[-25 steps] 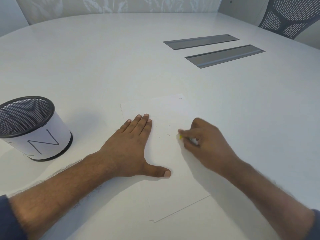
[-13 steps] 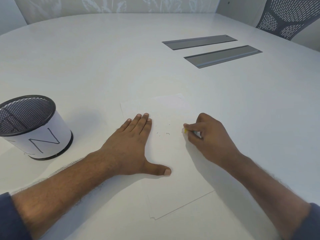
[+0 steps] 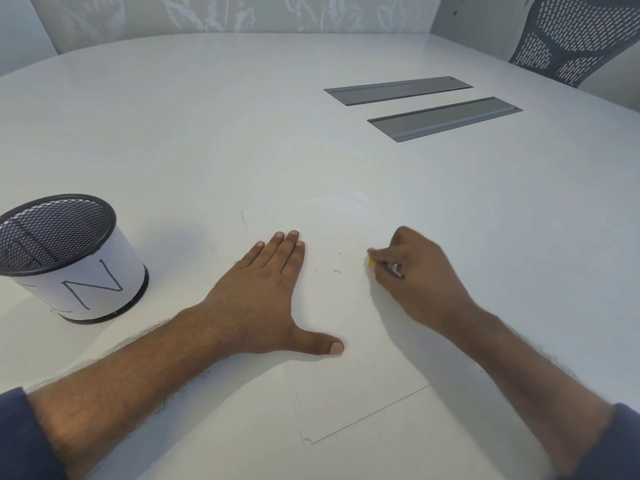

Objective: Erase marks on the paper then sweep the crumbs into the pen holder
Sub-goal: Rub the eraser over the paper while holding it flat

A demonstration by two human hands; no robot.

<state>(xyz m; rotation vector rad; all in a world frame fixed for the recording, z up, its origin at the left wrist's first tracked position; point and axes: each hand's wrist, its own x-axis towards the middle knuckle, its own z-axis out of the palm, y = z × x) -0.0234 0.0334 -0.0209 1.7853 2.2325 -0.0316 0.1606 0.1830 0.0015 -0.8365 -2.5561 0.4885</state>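
White paper [image 3: 346,358] flat; mesh pen holder [image 3: 69,258] upright, left.

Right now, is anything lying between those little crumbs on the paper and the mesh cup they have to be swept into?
Yes: the left hand lies flat on the paper, between the crumbs and the mesh cup. Beyond it, only bare table shows.
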